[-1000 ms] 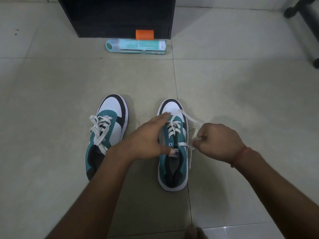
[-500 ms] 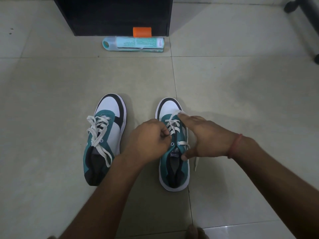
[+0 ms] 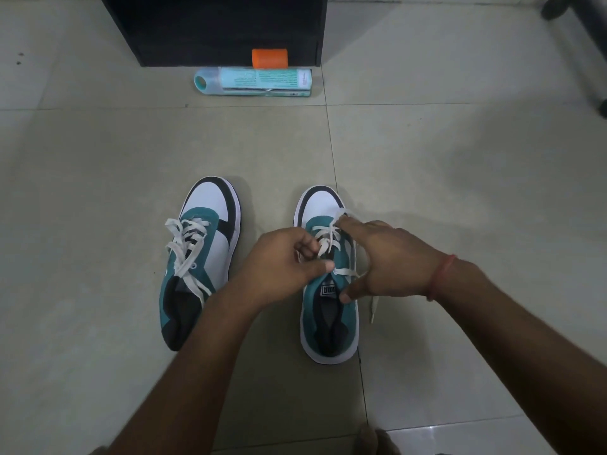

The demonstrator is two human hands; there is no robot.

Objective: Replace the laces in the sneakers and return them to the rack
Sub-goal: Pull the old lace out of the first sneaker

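Note:
Two teal, white and black sneakers stand on the tiled floor, toes pointing away from me. The left sneaker (image 3: 203, 257) has loose white laces threaded through it. Both hands work over the right sneaker (image 3: 328, 326). My left hand (image 3: 282, 267) has curled fingers and pinches the white lace (image 3: 325, 244) near a left eyelet. Spread across that shoe, my right hand (image 3: 391, 257) has its index fingertip on the lace at the toe end and its thumb on the collar by the tongue. A loose lace end (image 3: 373, 308) hangs onto the floor under my right palm.
The black rack (image 3: 213, 27) stands at the back. In front of it lie a teal spray can (image 3: 253, 82) and an orange cap (image 3: 269, 58). A dark chair base (image 3: 588, 31) is at the far right. My foot (image 3: 374, 438) shows at the bottom edge.
My right hand stopped pulling the lace out to the right and came back over the shoe, fingers spread. My left hand curled from flat on the shoe into a pinch on the lace.

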